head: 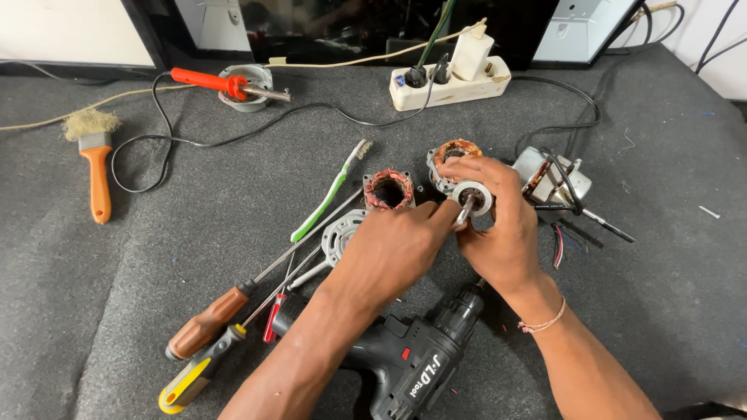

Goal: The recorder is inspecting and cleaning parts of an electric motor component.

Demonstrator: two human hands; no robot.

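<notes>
Rotor, a small silver-grey metal cylinder on a steel shaft [471,197], sits between both hands above the grey felt mat [661,311]. From the head view, the right hand [498,225] wraps closed around it from the far side, fingers curled over its top, while the left hand [397,245] pinches the shaft end between fingertips. Judging by the grip, the rotor is being turned or lined up by its shaft; any next move seems to call for a steady, straight hold. Just beyond the right hand lies a copper-wound stator in a metal housing [451,155]; another red-copper stator [388,190] rests beyond the left. Below both wrists lies a black cordless drill [412,358].
</notes>
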